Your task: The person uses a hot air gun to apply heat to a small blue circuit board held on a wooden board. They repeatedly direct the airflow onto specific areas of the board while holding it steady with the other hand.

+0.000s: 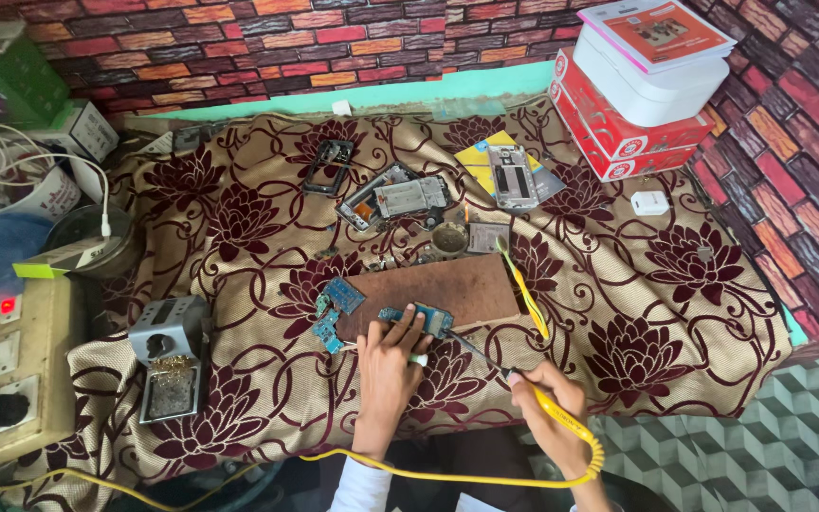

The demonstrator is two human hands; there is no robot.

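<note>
My left hand (389, 365) presses down on a small blue circuit board (416, 319) that lies at the near edge of a brown wooden board (457, 289). My right hand (550, 410) grips a yellow-handled soldering iron (514, 374); its dark tip points up-left to the circuit board beside my left fingers. The iron's coiled yellow cord (485, 477) runs back under my wrists. Two more blue circuit boards (336, 308) lie just left of the wooden board.
A grey soldering-iron stand (169, 356) sits at left. Phone frames and parts (395, 197) and a phone shell on a yellow card (512, 175) lie farther back, yellow tweezers (528, 294) right of the board. Red and white boxes (637, 95) are stacked at back right; a power strip (7, 379) at far left.
</note>
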